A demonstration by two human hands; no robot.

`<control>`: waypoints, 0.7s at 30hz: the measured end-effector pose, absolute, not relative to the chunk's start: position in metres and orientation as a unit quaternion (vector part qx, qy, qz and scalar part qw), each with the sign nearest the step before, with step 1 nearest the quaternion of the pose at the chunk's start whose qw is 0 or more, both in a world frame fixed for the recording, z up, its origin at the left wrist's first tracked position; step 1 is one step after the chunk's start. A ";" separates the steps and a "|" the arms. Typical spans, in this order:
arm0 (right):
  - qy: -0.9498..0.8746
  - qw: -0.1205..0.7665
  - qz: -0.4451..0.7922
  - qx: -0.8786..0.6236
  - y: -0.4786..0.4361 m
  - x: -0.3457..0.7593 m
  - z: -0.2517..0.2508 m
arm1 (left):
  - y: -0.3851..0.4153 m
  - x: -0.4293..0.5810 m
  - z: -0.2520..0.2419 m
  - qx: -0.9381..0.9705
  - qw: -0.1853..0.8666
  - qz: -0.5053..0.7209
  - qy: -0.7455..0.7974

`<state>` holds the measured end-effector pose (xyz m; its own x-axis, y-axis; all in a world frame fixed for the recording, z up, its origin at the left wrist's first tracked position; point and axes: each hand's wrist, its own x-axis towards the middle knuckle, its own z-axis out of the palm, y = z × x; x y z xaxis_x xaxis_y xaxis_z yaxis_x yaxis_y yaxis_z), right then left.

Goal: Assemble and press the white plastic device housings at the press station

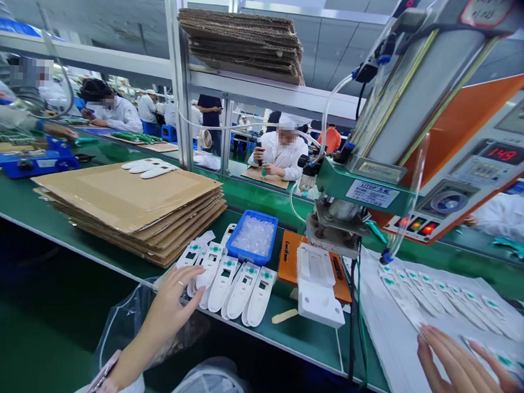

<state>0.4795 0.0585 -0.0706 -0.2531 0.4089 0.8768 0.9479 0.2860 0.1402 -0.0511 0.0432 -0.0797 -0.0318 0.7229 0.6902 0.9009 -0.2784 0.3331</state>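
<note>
Green desk (308, 337) holds light, stiff white plastic devices (240, 291), best taken by their edges; the open left hand (170, 314) sits just beside them, the open right hand (465, 370) on white packaging sheets (394, 353).

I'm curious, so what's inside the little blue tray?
The blue plastic tray is filled with a heap of small, clear pieces. They cover the tray's bottom, so I can't see that or anything beneath them.
</note>
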 end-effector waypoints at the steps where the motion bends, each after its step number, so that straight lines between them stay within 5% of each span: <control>1: -0.720 0.371 -0.379 -0.448 0.046 0.469 -0.064 | 0.043 -0.051 -0.079 -0.685 0.113 -0.417 -0.587; 7: -0.774 0.310 -0.394 -0.388 0.011 0.402 -0.036 | 0.042 -0.044 -0.079 -0.672 0.135 -0.467 -0.559; 21: -0.815 0.331 -0.331 -0.342 0.067 0.320 -0.023 | 0.031 -0.037 -0.075 -0.699 0.198 -0.449 -0.520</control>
<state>0.3197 0.0667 -0.0232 -0.5472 0.3380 0.7657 0.7761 0.5475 0.3129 -0.0374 0.0305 -0.0748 0.0550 0.5496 0.8336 0.9048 -0.3804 0.1912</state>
